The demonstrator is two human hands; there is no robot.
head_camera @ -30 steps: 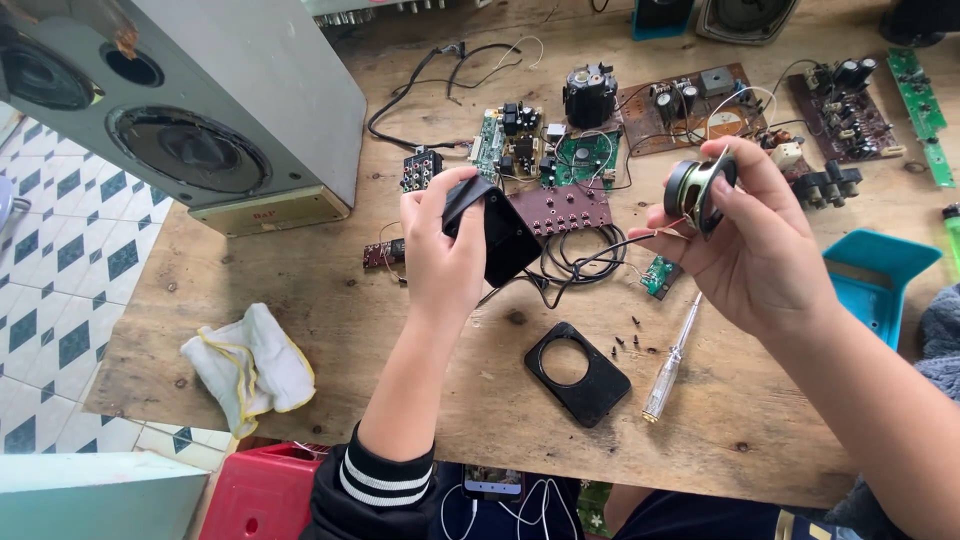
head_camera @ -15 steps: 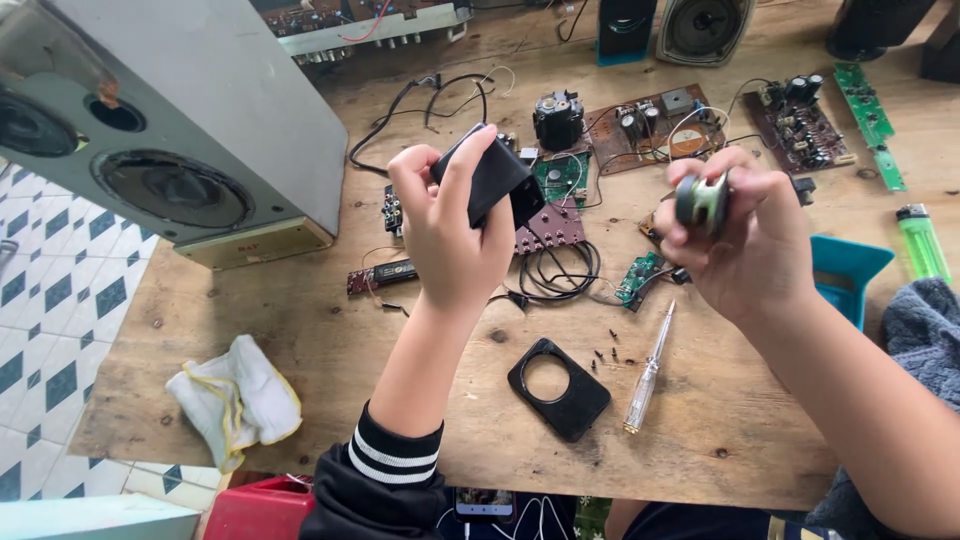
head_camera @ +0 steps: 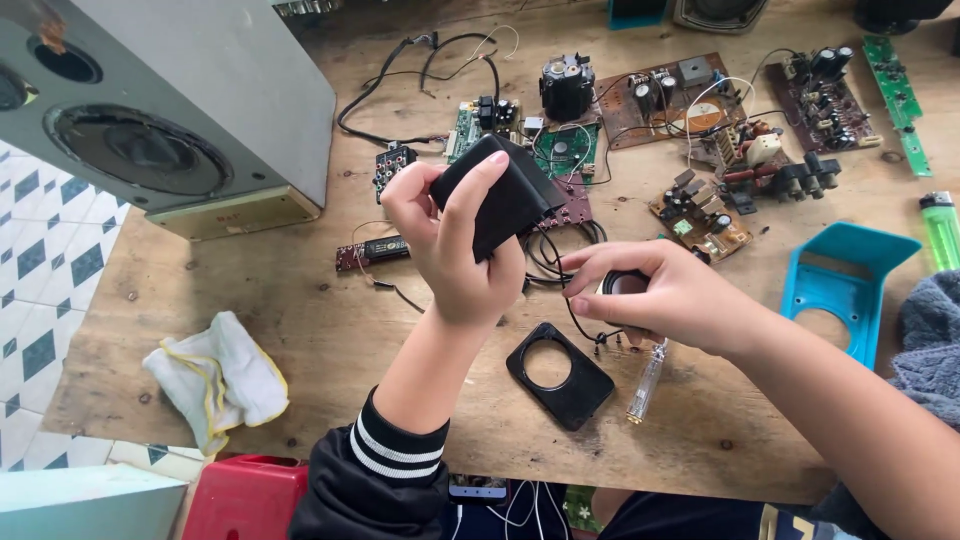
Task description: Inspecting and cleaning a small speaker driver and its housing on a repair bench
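One black casing (head_camera: 505, 200), two hands

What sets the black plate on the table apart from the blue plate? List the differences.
The black plate lies near the middle of the wooden table, just below the right hand; the blue plate lies further right, towards the edge. The black plate looks smaller and is a plain rounded rectangle; the blue plate flares wider at its top. Both have a round hole and lie untouched.
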